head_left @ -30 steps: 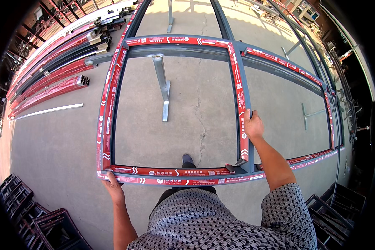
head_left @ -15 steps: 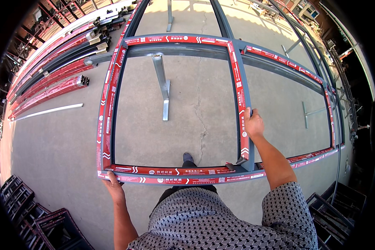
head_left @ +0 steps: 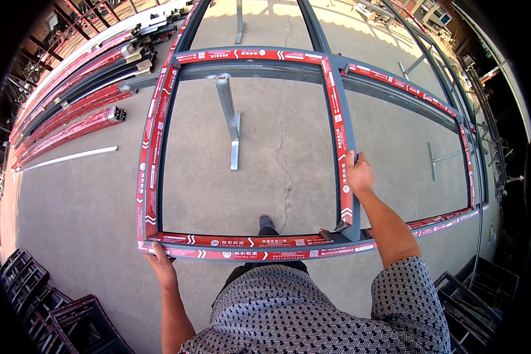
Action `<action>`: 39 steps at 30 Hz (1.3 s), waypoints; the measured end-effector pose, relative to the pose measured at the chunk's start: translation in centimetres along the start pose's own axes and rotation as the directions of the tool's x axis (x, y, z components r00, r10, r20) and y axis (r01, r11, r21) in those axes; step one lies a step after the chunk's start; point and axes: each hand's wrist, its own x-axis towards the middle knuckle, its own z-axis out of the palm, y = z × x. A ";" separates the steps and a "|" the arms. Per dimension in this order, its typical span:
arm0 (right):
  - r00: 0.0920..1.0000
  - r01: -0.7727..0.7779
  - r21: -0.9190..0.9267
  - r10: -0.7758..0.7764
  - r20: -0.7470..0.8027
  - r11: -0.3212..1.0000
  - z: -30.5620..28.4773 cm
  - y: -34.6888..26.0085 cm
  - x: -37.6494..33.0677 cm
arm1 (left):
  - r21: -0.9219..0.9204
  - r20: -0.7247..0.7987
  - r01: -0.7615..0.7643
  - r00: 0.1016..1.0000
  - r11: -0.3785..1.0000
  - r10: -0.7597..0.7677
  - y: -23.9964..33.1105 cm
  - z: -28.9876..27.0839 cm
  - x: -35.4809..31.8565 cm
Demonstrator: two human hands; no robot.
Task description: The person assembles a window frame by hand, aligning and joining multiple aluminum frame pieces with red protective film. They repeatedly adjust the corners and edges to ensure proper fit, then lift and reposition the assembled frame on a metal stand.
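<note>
A large grey metal window frame (head_left: 248, 242), covered in red-and-white protective film, spreads out in front of me. My left hand (head_left: 164, 268) is closed on its near left corner, fingers partly hidden beneath the rail. Farther right, my right hand (head_left: 360, 175) wraps round the upright bar (head_left: 338, 130) between the large left opening and the smaller right one. A small dark-blue bit shows by its fingers; I cannot tell what it is. At the bar's near end, a loose flap (head_left: 341, 227) sticks up beside the joint.
A grey metal support stand (head_left: 225, 106) rises under the far crossbar. Red-wrapped profiles (head_left: 71, 133) and a thin white strip (head_left: 71, 158) lie at the left. Dark frames are piled at the lower left (head_left: 82, 321) and lower right (head_left: 469, 307). My shoe (head_left: 266, 222) shows through the opening.
Almost nothing differs. Both hands keep their hold in the same places, and the view has shifted very slightly.
</note>
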 end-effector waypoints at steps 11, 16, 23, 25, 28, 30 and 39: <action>0.999 -0.035 0.011 0.035 0.027 0.999 -0.2 0.1 0.1 | 0.008 0.030 -0.010 1.000 1.000 0.010 1.7 0.6 -0.8; 1.000 -0.013 0.026 0.013 0.000 1.000 0.5 -0.7 0.5 | 0.065 0.095 0.001 0.995 0.998 -0.007 1.5 -0.3 0.4; 0.997 -0.030 0.041 0.027 0.070 0.999 -0.2 -0.5 -0.9 | 0.111 0.021 0.037 0.999 0.993 -0.039 2.1 -0.8 -0.3; 0.994 -0.055 0.048 0.051 0.092 0.997 -0.4 -0.8 -1.0 | 0.116 0.026 0.055 0.998 0.992 -0.058 2.4 -0.8 -0.4; 0.992 -0.053 0.070 0.045 0.115 0.996 -0.3 -0.5 -0.8 | 0.130 0.007 0.095 0.995 0.987 -0.097 2.3 -0.9 0.0; 0.990 -0.062 0.087 0.050 0.134 0.994 -0.4 -0.5 -0.8 | 0.133 -0.031 0.107 0.994 0.985 -0.103 2.5 -0.4 -0.1; 0.977 -0.056 0.194 0.014 0.212 0.979 -0.3 0.3 0.1 | 0.059 -0.065 0.228 0.972 0.972 -0.224 2.2 0.4 0.2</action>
